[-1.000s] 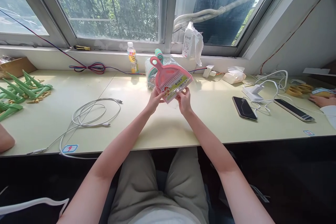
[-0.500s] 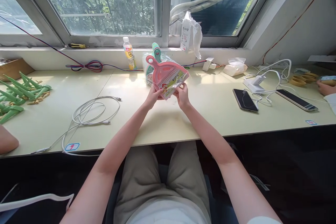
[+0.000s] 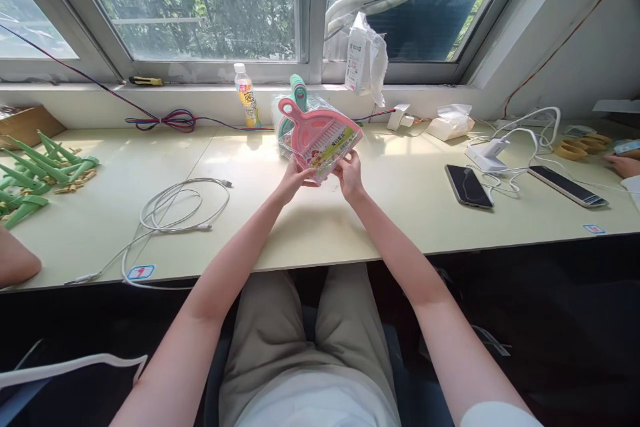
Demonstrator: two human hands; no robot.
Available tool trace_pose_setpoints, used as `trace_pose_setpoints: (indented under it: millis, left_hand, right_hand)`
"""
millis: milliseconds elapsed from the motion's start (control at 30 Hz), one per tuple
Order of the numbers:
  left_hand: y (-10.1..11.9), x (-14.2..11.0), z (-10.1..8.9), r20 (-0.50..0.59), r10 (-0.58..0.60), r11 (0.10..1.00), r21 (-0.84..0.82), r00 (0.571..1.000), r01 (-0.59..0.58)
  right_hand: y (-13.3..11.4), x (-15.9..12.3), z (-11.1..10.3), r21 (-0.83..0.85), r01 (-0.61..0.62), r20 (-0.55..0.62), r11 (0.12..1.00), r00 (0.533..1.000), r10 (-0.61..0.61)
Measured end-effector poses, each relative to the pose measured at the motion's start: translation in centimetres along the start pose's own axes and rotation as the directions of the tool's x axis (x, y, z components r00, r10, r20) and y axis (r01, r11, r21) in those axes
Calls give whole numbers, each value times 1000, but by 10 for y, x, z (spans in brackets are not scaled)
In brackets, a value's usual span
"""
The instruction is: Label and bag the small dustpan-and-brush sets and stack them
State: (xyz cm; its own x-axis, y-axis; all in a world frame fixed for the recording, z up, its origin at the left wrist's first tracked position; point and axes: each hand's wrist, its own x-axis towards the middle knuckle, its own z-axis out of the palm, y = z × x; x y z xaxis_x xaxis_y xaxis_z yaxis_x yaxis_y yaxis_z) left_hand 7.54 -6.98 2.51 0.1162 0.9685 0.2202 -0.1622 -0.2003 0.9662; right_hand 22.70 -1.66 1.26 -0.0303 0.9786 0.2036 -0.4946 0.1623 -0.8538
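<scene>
A pink dustpan and brush set (image 3: pixel 313 130) in a clear wrapper with a printed label is held up over the table, tilted, its handle toward the upper left. My left hand (image 3: pixel 296 180) grips its lower left corner. Its lower right edge is pinched by my right hand (image 3: pixel 349 175). Both hands are closed on the package, and the fingers behind it are hidden. Just behind, a green dustpan set (image 3: pixel 299 90) in clear plastic rests against the wall, partly covered by the pink one.
Left of my hands lie a coiled white cable (image 3: pixel 170 230) and green plastic pieces (image 3: pixel 47 170). A drink bottle (image 3: pixel 247 99) stands at the back. To the right are a phone (image 3: pixel 469 187), a second phone (image 3: pixel 565 185), a charger (image 3: pixel 487 155) and tissues (image 3: pixel 451 123). People's arms show at both sides.
The view has shifted slightly. Both hands still hold the pink set, which has turned a little so that its label faces me more.
</scene>
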Motion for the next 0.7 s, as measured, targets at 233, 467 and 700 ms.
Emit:
trace_pose_setpoints:
  millis: [233,467,700]
  left_hand:
    - [-1,0,4,-32,-10,999,-31,999,9]
    - [-6,3,1,-62,-20,1000,-11,998,19]
    - [-6,5,-3,-65,-39,999,1,997,40]
  right_hand:
    - [-1,-1,-1,-12,-7,1,1000,1000,7]
    - [6,2,-4,-25,-21,-17,999,1000,20]
    - [5,6,-4,-9,-61,8,998,998,61]
